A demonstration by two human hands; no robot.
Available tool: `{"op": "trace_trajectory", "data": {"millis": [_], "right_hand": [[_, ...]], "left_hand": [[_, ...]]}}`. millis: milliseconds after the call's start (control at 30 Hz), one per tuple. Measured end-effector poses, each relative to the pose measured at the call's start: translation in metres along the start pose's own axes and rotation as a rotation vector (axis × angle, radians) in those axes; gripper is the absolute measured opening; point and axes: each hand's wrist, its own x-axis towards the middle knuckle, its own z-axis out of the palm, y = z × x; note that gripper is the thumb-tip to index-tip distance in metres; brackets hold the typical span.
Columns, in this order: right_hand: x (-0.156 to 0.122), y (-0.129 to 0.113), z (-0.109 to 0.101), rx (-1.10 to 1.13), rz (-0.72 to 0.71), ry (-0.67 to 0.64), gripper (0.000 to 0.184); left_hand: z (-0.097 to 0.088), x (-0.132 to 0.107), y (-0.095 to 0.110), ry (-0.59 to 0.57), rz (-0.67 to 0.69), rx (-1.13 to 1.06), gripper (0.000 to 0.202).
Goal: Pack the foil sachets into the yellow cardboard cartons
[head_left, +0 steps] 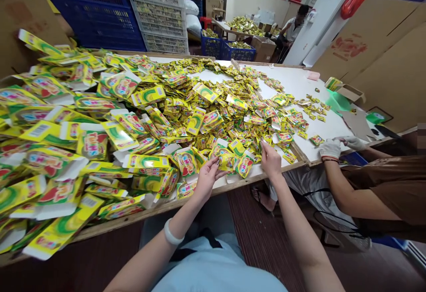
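Note:
Near the table's front edge, my left hand [205, 179] has its thumb and fingers curved around the near side of a small yellow packet [227, 162]. To the right, my right hand [271, 161] reaches into the pile with thumb and forefinger pinched together; what lies between those fingertips is too small to make out. A yellow-green box [245, 164] with a white open flap lies between my two hands. Just behind them spreads a heap of small shiny sachets [238, 128]. Many flat cardboard boxes [93, 143] with open white flaps are piled to the left.
The white tabletop [286, 85] has a wooden rim [299, 150]. At right, a co-worker's gloved hands [331, 149] rest near the edge beside a green scoop-like piece [337, 101]. Blue crates [89, 12] and white crates [158, 10] stand behind. Another person [293, 28] sits farther back.

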Motion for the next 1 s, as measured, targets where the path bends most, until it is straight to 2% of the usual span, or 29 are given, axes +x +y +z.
{"op": "trace_trajectory", "data": {"millis": [100,167,300,433,600,733,867,1000], "right_hand": [[-0.022,-0.025,0.003,0.071,-0.096,0.048,0.038],[-0.032,-0.034,0.005,0.134,-0.108,0.076,0.037],[-0.047,-0.021,0.006,0.167,0.001,0.136,0.04],[-0.066,-0.006,0.013,0.194,0.048,0.125,0.035],[-0.082,-0.028,0.027,0.276,0.179,0.159,0.031],[-0.086,-0.051,0.021,0.47,0.257,0.185,0.03],[-0.085,-0.075,0.012,0.759,0.268,0.065,0.031],[-0.081,-0.101,0.015,0.968,0.248,-0.088,0.028]], "left_hand": [[0.002,0.002,-0.007,-0.004,0.061,0.033,0.038],[0.001,0.005,-0.01,0.017,0.089,0.037,0.039],[-0.006,0.008,-0.011,0.032,0.05,-0.015,0.039],[-0.009,0.004,-0.008,0.005,0.028,-0.024,0.035],[-0.005,-0.003,-0.007,-0.026,0.054,0.059,0.043],[-0.004,-0.002,-0.007,-0.032,0.096,0.062,0.041],[-0.003,0.001,-0.009,-0.053,0.114,0.078,0.039],[-0.002,-0.001,-0.013,-0.138,0.148,0.108,0.036]]}}
